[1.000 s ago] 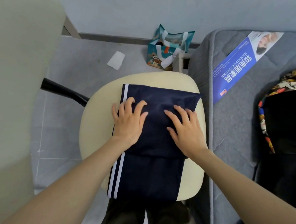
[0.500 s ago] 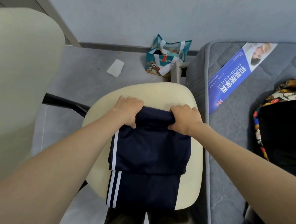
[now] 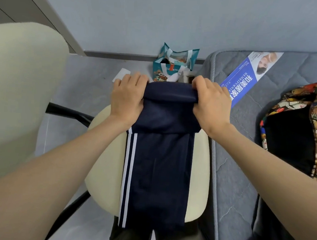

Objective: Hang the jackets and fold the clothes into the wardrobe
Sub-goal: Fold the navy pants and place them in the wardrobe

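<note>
Smooth navy cloth trousers (image 3: 156, 166), matt cream chair seat (image 3: 105, 163), quilted grey fabric mattress (image 3: 244, 162).

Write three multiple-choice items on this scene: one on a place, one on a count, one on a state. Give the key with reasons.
1. Where does the navy garment lie?
A. On the cream chair seat
B. On the grey mattress
C. On the floor

2. How many white stripes run down its side?
A. One
B. Two
C. Four

3. What are the left hand and right hand doing?
A. Lying flat on the garment
B. Hanging clear of it
C. Gripping its far folded end

Key:
1 A: the cloth is spread over the seat, its near end hanging off the front.
2 B: two parallel white lines show along one edge.
3 C: the fingers of both hands curl round the rolled far edge.
</note>
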### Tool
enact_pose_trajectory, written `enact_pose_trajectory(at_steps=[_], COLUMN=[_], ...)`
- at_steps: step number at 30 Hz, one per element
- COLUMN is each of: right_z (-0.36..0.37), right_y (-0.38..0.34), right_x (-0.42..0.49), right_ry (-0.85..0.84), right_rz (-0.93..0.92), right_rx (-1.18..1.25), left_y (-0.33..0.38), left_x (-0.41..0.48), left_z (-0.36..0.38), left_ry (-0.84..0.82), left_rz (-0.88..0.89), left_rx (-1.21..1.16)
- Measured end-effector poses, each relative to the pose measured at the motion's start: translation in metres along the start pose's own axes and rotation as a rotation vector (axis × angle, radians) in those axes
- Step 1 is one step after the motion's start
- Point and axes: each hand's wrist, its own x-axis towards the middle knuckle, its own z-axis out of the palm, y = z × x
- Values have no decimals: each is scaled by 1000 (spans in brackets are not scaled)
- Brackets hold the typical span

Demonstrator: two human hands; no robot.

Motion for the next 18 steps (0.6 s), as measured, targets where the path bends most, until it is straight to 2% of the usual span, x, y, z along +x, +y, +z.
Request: enact_pose_trajectory(at_steps=[3, 6, 13, 15, 18], right_z=[-7, -11, 2, 10, 21], right_y=[-5, -12, -25, -25, -22], right_x=[-22, -58, -155, -177, -204], right_ry=[93, 110, -87, -187, -422], right_rz=[-5, -29, -132, -139, -136], right_rx=[69, 109, 91, 120, 151], left_y=[9, 14, 13, 13, 16], left_x=[-24, -60, -157, -178, -202], left_z=[-13, -19, -22, -20, -18], left_ry=[146, 128, -126, -228, -391], left_rz=[-64, -81, 54, 119, 170], left_rx=[-72, -117, -145, -153, -193])
